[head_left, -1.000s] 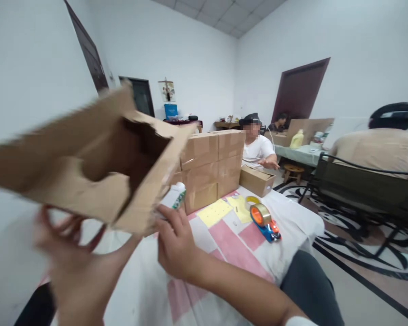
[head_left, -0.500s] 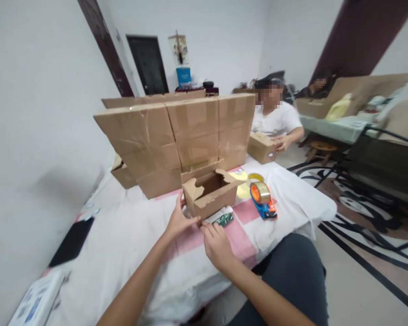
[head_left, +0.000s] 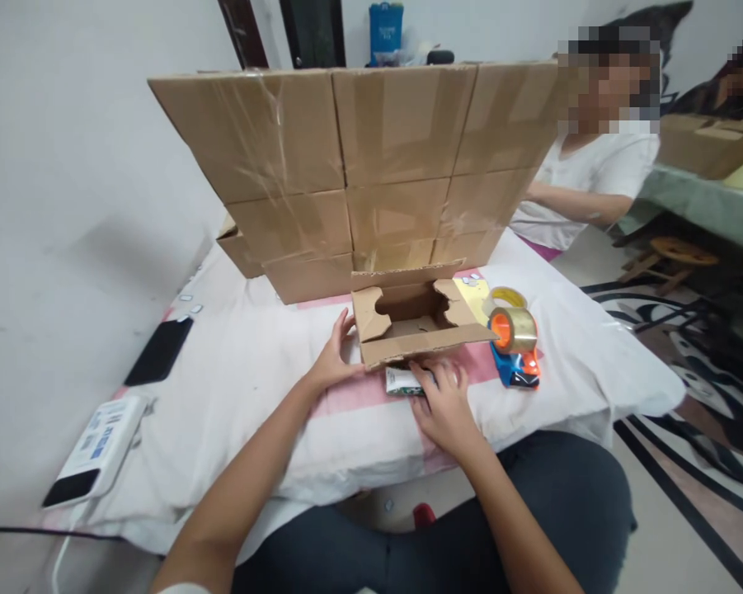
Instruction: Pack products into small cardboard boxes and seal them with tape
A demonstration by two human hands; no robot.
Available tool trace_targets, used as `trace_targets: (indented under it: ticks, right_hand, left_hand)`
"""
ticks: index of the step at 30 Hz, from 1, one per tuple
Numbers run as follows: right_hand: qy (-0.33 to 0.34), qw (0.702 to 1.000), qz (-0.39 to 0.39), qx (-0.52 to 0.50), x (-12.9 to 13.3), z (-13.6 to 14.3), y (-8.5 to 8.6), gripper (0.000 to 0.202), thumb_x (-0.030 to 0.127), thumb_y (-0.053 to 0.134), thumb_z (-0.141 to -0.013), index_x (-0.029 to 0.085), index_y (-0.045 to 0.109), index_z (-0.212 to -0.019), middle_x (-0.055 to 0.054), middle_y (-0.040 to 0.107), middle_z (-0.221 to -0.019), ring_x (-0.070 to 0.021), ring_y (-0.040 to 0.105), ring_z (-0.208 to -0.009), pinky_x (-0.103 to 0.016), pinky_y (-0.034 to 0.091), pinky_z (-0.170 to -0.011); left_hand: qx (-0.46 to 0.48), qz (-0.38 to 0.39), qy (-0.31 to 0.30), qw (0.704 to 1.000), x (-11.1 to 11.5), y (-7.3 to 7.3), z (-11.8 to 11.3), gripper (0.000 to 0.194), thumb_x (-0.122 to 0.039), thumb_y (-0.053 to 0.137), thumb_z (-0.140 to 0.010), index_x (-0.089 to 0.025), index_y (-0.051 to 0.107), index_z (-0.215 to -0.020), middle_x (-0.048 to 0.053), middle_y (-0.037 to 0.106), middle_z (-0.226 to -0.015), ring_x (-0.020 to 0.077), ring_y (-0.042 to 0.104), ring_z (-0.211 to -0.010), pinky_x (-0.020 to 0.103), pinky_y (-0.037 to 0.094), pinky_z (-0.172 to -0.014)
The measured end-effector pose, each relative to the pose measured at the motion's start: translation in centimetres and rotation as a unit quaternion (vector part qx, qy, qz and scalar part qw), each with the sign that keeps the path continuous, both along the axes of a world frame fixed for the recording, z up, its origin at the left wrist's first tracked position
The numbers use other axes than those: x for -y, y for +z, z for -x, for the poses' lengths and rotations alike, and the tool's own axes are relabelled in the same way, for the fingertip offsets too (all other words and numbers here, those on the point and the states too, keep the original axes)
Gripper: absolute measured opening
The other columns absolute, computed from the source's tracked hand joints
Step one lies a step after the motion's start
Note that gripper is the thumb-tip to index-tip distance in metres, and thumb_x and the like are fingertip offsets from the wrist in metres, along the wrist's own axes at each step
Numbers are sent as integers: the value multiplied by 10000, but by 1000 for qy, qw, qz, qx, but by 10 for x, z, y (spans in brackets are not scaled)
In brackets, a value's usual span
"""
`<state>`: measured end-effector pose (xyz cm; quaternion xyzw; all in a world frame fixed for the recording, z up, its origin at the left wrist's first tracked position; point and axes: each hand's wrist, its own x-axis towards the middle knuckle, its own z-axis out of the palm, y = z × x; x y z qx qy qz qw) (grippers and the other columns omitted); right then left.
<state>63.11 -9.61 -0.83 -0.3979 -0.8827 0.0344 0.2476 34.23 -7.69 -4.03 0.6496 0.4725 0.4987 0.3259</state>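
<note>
A small cardboard box [head_left: 420, 340] stands on the cloth-covered table with its top flaps raised and its inside visible. At its left end, my left hand [head_left: 337, 355] rests with thumb and fingers spread against the cardboard. My right hand [head_left: 445, 404] is in front of the box, its fingers over a small white and green packet [head_left: 402, 380] lying by the box's near side. Whether those fingers grip the packet is unclear. To the right sit a tape dispenser [head_left: 512, 363] with a brown roll and a yellow tape roll [head_left: 508, 297].
Behind the box rises a wall of taped cardboard boxes [head_left: 297, 165]. A black phone [head_left: 159, 351] and a white power strip [head_left: 96, 445] lie at the left. Beyond the right side of the table is a person [head_left: 599, 181] in a white shirt.
The view has tilted down and closer. My right hand has moved rightward along the box's front, over the packet. My left hand stays at the box's left end.
</note>
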Motion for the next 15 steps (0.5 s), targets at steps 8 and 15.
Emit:
trace_targets:
  ticks: [8,15]
  right_hand:
    - [100,991,14,-89,-4,-14,-14,513,75,531,-874,252,542,-1354,-126,567,-1260,-303,513,-1206,-560,392,-1057]
    - [131,942,157,-265,7,-5,-10,526,117,601,-847,294,553,-1340,-107,536,-1305,-280,538,-1255,-461,490,-1033]
  left_hand:
    - [-162,18,177,971,-1,12,40,661,-534,493,-954,-267,343,-1539,148,411,-1577,306,400,-1449,533,325,-1181]
    - [-300,73,107,945,1,8,38,443,-503,646,-867,-363,654,-1287,65,423,-1580,379,236,-1520,680,53,-1184]
